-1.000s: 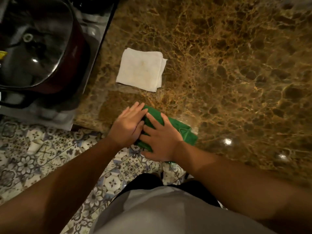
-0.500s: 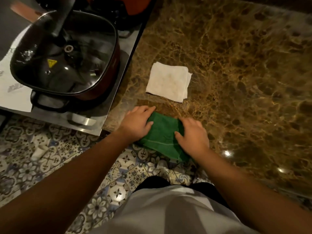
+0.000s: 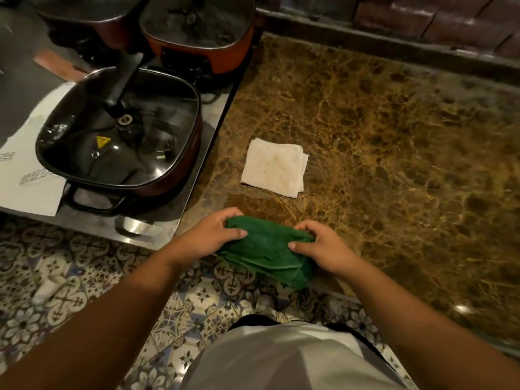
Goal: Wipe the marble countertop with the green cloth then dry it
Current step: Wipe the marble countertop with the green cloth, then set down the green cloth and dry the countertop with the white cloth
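Observation:
The green cloth (image 3: 267,249) is folded and bunched at the near edge of the brown marble countertop (image 3: 394,142), part of it hanging past the edge. My left hand (image 3: 213,235) pinches its left end between thumb and fingers. At the cloth's right end, my right hand (image 3: 320,246) grips it the same way. A folded white cloth (image 3: 274,167) lies flat on the marble just beyond the green one, touched by neither hand.
Left of the marble, a steel stove top (image 3: 180,209) carries a square dark pan with a glass lid (image 3: 118,136); two more red pots (image 3: 197,32) stand behind. A raised stone ledge (image 3: 394,43) borders the back. Patterned floor tiles (image 3: 84,282) lie below.
Both hands went from pressing flat on the green cloth to pinching its two ends and gathering it up. The view has tilted up, showing more stove and back wall.

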